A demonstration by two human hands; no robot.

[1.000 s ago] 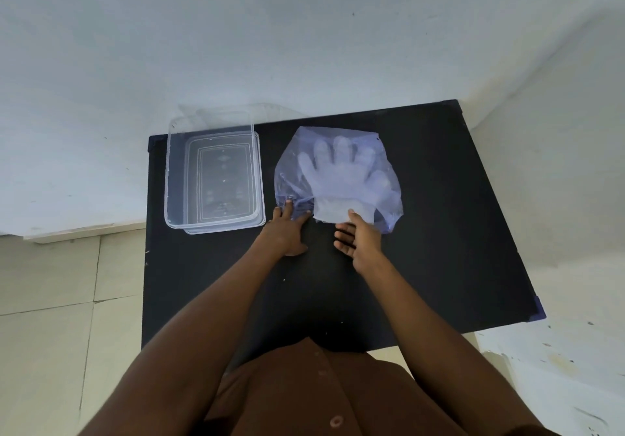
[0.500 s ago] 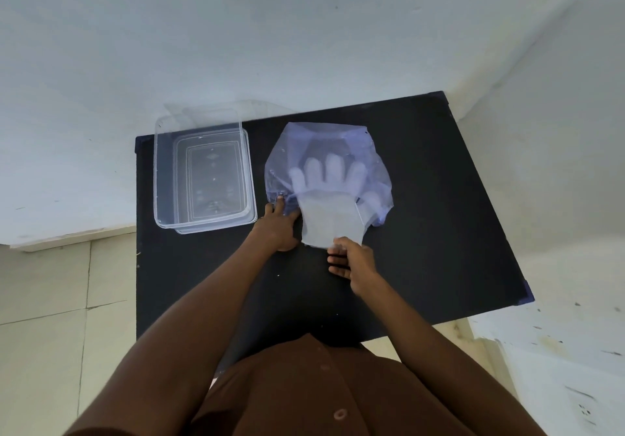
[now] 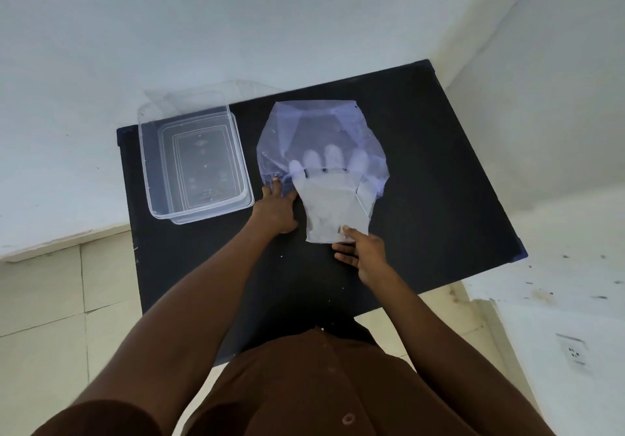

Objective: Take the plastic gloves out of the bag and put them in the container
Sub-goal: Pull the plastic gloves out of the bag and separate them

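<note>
While I work at the black table (image 3: 439,172), which fills the middle of the frame, I keep everything on its far half, so the near half stays free for pulling. At the upper left of the table stands the clear plastic container (image 3: 145,172), open and with nothing in it; its left side hangs a little over the table edge, and only a narrow dark strip separates it from the bag. The bluish transparent bag (image 3: 314,124) lies flat at the centre, its mouth turned towards me. The stack of plastic gloves (image 3: 329,205) is about half out: the palm part lies on the table and the finger parts are inside the bag. My left hand (image 3: 275,210) rests flat, fingers spread, and presses the left corner of the bag mouth, I think so that the bag does not slide with the gloves. My right hand (image 3: 363,249) pinches the cuff edge with thumb and fingers, nearly closed. To the right of the bag the table is bare, so there is room there.
</note>
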